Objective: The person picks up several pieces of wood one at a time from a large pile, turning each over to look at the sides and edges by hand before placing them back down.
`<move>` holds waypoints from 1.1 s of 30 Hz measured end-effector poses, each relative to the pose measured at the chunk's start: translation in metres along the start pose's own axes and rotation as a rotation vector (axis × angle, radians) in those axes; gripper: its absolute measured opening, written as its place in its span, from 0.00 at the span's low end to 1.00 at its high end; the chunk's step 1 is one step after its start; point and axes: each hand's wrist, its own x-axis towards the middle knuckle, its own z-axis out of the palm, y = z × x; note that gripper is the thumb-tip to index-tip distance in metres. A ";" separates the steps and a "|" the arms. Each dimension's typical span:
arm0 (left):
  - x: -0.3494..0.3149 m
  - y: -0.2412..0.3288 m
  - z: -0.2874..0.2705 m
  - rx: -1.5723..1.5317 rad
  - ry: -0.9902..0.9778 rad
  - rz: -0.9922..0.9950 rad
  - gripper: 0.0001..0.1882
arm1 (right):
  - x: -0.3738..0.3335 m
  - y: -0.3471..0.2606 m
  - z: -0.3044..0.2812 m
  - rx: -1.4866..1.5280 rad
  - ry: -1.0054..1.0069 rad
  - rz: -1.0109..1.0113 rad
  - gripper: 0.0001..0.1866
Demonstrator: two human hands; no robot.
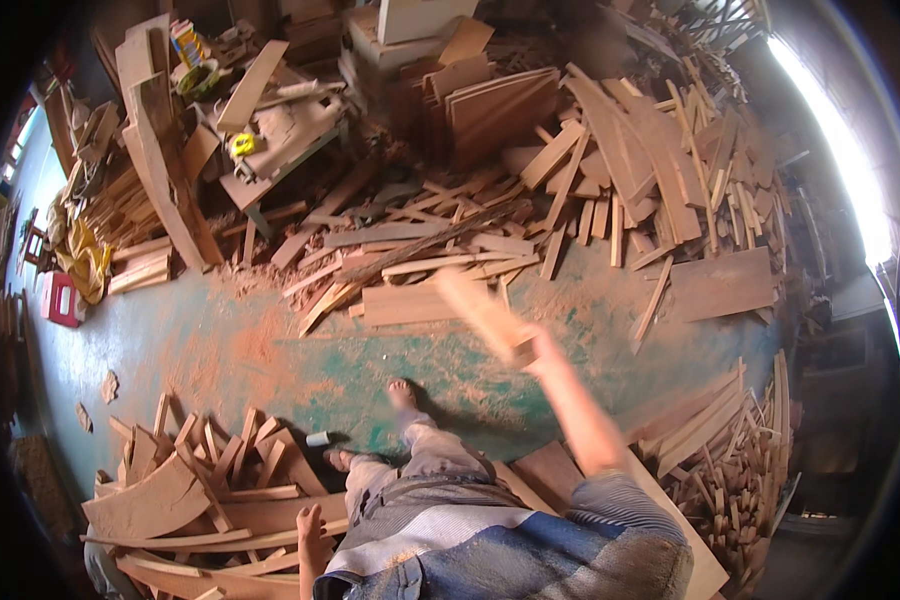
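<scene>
My right hand (540,348) is closed round one end of a short wooden board (478,310). The arm reaches forward, and the board slants up and to the left, smeared by motion. Beyond its far end, scrap planks lie on the floor, with a flat board (407,306) among them. Low at my left side hangs my left hand (310,520), its fingers loosely bent and a little apart, with nothing seen in it. A pile of wooden offcuts (260,460) lies next to that hand.
Sawdust covers parts of the green floor (350,350) around my bare feet. Ahead, a yellow tape measure (242,145) lies on a cluttered workbench (300,135). Tall planks (635,150) lean at the far right. Thin strips (720,480) are heaped at the near right.
</scene>
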 end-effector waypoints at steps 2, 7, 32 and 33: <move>-0.002 0.008 0.004 -0.064 -0.015 0.058 0.26 | -0.058 -0.145 0.010 -0.077 0.147 -0.347 0.20; -0.005 0.059 0.012 -0.065 0.044 0.277 0.13 | -0.225 -0.422 -0.054 -0.494 1.389 -1.377 0.26; -0.118 -0.131 0.099 -0.427 0.694 0.112 0.23 | -0.107 0.326 0.312 -1.697 -1.746 -0.892 0.23; -0.118 -0.154 0.128 -0.481 0.740 0.080 0.23 | -0.100 0.335 0.307 -1.772 -1.708 -0.696 0.24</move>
